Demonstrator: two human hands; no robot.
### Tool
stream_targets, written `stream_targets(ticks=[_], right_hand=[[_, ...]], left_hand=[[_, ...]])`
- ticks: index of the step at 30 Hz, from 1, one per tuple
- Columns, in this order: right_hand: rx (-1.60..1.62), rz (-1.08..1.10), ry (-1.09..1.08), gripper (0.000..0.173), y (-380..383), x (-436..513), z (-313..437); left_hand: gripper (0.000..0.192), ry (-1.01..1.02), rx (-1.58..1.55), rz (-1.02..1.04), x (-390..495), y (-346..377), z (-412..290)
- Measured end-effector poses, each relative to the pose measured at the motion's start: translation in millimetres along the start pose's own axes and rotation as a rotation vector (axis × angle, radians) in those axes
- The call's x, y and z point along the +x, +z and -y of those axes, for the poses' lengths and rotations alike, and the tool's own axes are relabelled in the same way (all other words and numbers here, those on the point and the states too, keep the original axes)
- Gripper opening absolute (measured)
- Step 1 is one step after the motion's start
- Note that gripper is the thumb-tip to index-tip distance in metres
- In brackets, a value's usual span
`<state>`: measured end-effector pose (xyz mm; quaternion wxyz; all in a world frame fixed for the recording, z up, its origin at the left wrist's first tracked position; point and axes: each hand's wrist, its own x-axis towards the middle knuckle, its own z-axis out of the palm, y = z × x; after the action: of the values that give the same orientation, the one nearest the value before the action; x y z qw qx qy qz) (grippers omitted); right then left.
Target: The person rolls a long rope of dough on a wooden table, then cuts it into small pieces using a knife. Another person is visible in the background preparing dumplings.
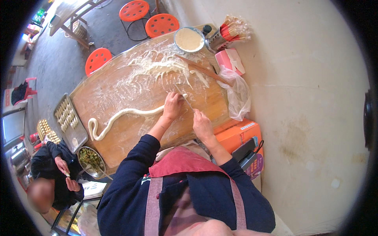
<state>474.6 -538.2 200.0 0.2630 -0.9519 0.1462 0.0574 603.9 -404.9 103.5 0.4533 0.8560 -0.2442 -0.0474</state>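
A long rope of white dough snakes across the floured wooden board, with a bend at its left end. My left hand grips the rope near its right end, fingers curled over it. In my right hand is a thin knife, its blade slanting up and left just beside my left fingertips. A small end of dough shows by the blade. Whether the blade is cutting into the dough cannot be made out.
Flour bowl, wooden rolling stick, chopstick holder, pink box and plastic bag line the right side. At left are a dumpling tray, a filling bowl and a co-worker's hands shaping a wrapper.
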Motion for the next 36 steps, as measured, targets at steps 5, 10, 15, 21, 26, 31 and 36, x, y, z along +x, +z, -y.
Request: stream_targets(ticks=[5,10,15,21,26,31,36], right_hand=[[-0.124,0.111,0.072,0.017,29.3,5.0,-11.0],[0.073,0.079,0.046,0.019,36.6,24.2,-47.4],[0.074,0.068,0.085,0.023,13.0,9.2,-16.2],[-0.032,0.098,0.082,0.018,24.2,-0.9,1.6],[-0.119,0.098,0.077,0.017,49.2,-2.0,0.2],[0.053,0.076,0.094,0.019,53.1,18.7,-28.5],[0.072,0.055,0.036,0.020,33.5,1.5,-5.1]], left_hand=[[0.020,0.001,0.004,-0.015,-0.6,-0.1,-1.8],[0.024,-0.044,0.041,-0.029,-8.7,-5.1,7.2],[0.027,-0.048,0.030,0.007,-14.7,-7.5,8.6],[0.027,0.036,0.059,-0.016,-16.5,-7.5,-3.4],[0.023,0.017,0.085,0.020,-18.7,-9.3,-7.0],[0.024,-0.011,0.103,-0.004,-22.7,-16.4,3.6],[0.018,-0.090,0.113,-0.006,-21.3,-25.3,9.8]])
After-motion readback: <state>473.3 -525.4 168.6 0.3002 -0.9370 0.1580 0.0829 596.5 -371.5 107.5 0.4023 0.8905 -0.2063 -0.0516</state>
